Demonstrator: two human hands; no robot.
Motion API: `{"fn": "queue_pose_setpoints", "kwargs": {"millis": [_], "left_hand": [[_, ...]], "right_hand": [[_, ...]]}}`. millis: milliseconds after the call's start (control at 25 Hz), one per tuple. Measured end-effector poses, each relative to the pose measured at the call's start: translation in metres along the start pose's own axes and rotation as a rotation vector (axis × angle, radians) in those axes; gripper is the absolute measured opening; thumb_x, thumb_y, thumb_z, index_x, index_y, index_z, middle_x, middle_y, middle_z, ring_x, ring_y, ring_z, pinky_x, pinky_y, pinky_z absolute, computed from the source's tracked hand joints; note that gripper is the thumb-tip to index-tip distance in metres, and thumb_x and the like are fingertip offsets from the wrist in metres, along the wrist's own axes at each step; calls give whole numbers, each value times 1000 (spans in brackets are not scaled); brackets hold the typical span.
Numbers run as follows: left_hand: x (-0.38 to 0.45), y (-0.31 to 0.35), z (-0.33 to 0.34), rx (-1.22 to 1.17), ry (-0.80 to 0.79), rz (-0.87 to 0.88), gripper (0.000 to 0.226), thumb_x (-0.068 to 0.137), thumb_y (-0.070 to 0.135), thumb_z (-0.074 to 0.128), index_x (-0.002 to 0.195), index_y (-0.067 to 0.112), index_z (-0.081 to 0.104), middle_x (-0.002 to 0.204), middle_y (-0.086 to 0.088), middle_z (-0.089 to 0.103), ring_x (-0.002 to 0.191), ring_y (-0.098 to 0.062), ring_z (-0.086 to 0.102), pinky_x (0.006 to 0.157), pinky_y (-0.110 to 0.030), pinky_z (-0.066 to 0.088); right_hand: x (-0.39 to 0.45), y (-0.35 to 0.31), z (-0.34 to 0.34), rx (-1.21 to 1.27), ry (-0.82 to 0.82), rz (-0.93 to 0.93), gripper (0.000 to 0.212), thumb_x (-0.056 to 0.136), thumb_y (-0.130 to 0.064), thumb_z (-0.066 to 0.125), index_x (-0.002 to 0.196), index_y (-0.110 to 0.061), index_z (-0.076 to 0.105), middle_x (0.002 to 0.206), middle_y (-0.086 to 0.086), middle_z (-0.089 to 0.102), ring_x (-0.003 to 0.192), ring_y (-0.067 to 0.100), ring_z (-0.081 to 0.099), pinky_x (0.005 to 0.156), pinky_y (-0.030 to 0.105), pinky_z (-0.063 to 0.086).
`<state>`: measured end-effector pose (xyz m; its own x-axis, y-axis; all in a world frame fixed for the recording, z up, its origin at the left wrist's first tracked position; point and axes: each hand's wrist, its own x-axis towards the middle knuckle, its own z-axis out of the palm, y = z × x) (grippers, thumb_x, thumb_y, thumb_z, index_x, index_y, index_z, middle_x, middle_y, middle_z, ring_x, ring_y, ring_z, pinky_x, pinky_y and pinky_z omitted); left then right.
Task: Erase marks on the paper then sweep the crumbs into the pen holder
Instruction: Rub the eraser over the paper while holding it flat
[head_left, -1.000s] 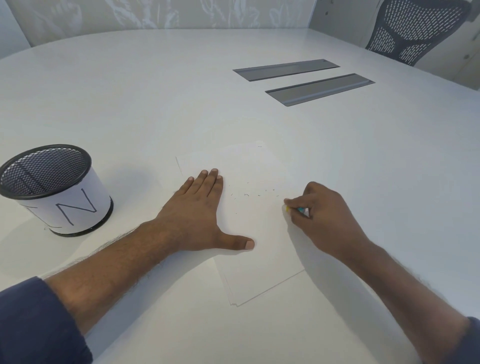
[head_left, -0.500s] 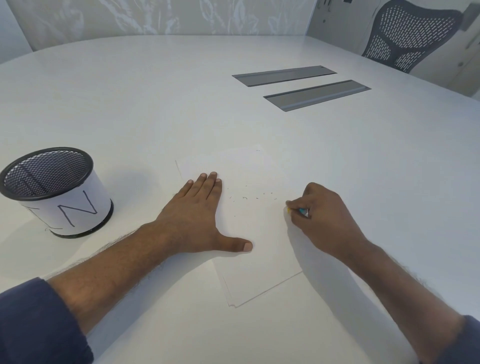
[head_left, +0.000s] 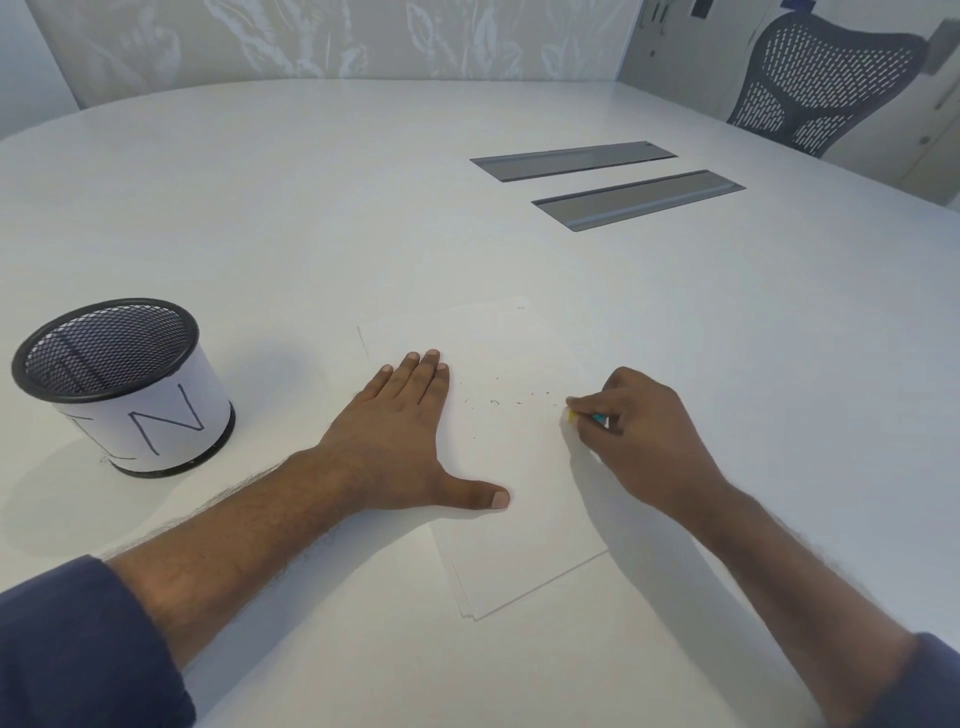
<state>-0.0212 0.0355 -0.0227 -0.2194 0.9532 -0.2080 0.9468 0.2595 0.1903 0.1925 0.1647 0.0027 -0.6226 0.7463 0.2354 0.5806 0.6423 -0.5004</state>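
Observation:
A white sheet of paper (head_left: 519, 545) lies on the white table in front of me. My left hand (head_left: 400, 441) rests flat on its left part, fingers spread and thumb out. My right hand (head_left: 639, 426) is closed around a small yellow and blue eraser (head_left: 582, 417), whose tip touches the paper near the right edge. Several small dark crumbs (head_left: 493, 401) are scattered on the paper between my hands. A black mesh pen holder (head_left: 124, 384) with a white label marked "N" stands upright at the left, apart from the paper.
Two grey metal cable flaps (head_left: 636, 197) are set into the table (head_left: 311, 208) farther back on the right. A dark mesh office chair (head_left: 821, 78) stands beyond the table's far right edge. A patterned wall runs behind.
Both hands stay almost in place; the right hand with the eraser shifts only slightly at the paper's right edge. The camera tilts a little.

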Motion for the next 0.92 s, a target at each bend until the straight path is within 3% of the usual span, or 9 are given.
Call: {"fn": "queue_pose_setpoints", "kwargs": {"millis": [80,160,360,480,560,720,920], "left_hand": [[0,0,0,0,0,0,156,44,109,22,160,13,-18,168,0,-27,153,-12,-25,126,-37,-9],[1,0,0,1,-1,1,156,44,109,22,160,13,-18,168,0,-27,153,-12,-25,126,-37,-10],[0,-1,1,4,-1,0,156,44,110,21,160,13,-18,168,1,-28,153,-12,-26,126,-37,-10],[2,-1,1,10,-1,0,156,44,110,21,160,12,-18,167,0,-28,153,-13,-26,126,-37,-10],[2,-1,2,15,2,3,156,44,109,21,160,12,-18,168,-1,-28,153,-13,-26,126,-37,-10],[1,-1,1,10,2,3,157,44,110,22,160,12,-18,168,-1,-27,153,-13,-25,126,-38,-9],[2,-1,2,0,6,-3,157,43,110,22,160,13,-18,168,0,-28,153,-12,-26,126,-37,-10]], "right_hand": [[-6,-10,10,26,-27,-85,18,89,-21,64,104,-23,75,77,-7,51,71,2,53,61,8,36],[-5,-13,15,1,-47,-113,19,90,-21,63,104,-22,75,79,-3,52,71,8,54,62,19,39],[7,-3,3,-25,-4,5,20,91,-17,63,107,-17,75,82,3,54,73,14,54,62,20,39],[-12,-25,12,37,-90,-166,14,89,-17,64,95,-19,77,78,2,53,71,16,55,65,32,46],[-20,-35,17,40,-157,-249,16,89,-19,63,97,-21,76,78,0,51,71,15,53,61,31,43],[3,-21,12,-50,-68,-94,20,92,-18,60,104,-19,75,83,7,52,74,20,53,63,28,36],[-9,-28,17,30,-117,-145,17,90,-20,63,101,-21,76,81,2,53,73,16,55,66,30,45]]}}
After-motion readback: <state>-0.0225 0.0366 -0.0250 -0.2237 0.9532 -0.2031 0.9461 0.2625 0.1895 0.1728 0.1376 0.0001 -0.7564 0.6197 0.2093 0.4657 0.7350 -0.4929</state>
